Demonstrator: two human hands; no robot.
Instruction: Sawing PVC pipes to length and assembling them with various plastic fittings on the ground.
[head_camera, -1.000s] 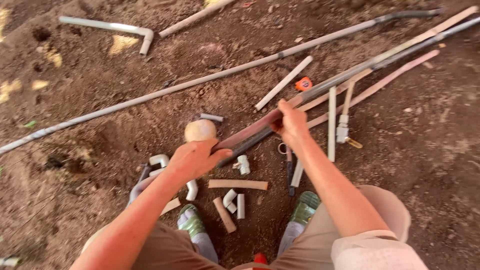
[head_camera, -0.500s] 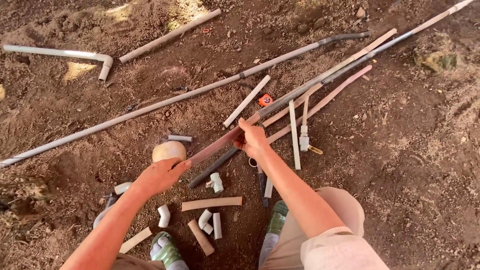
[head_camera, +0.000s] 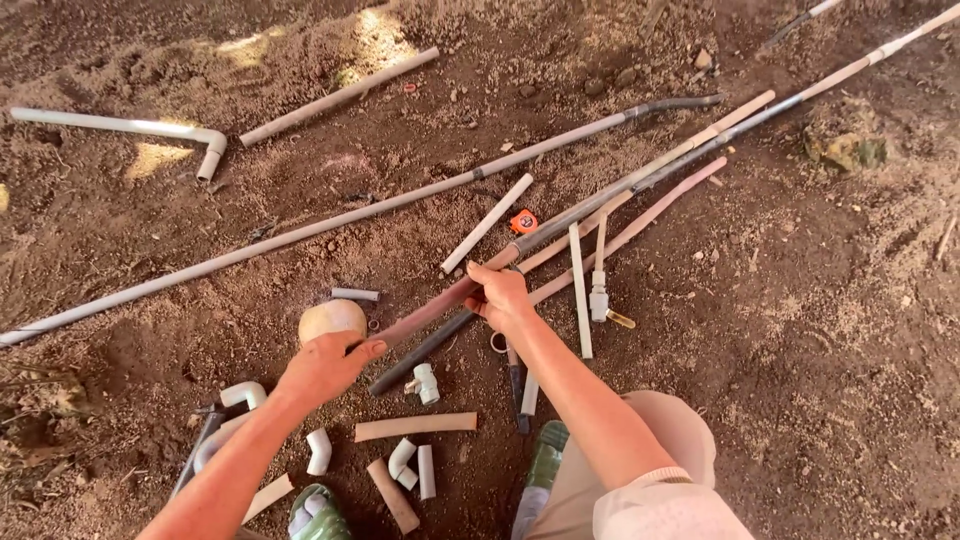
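I crouch over bare soil strewn with pipes. My right hand (head_camera: 500, 297) grips a long reddish-brown pipe (head_camera: 640, 222) that runs up and to the right among other long pipes. My left hand (head_camera: 328, 364) holds the same pipe's near end (head_camera: 410, 320), fingers curled around it, just beside a round tan ball-shaped object (head_camera: 330, 318). A dark pipe (head_camera: 420, 352) lies right under the held one. A small white valve fitting (head_camera: 425, 384) sits below my left hand.
A long grey pipe (head_camera: 300, 230) crosses the ground diagonally. An elbowed white pipe (head_camera: 130, 128) lies far left. Short pipe offcuts (head_camera: 415, 426) and white elbows (head_camera: 318, 451) lie by my green shoes (head_camera: 545, 465). An orange tape measure (head_camera: 524, 221) and pliers (head_camera: 514, 375) are nearby.
The view has shifted, so everything sits lower and more left in frame. My left hand has closed on the pipe's near end; my right hand keeps its grip.
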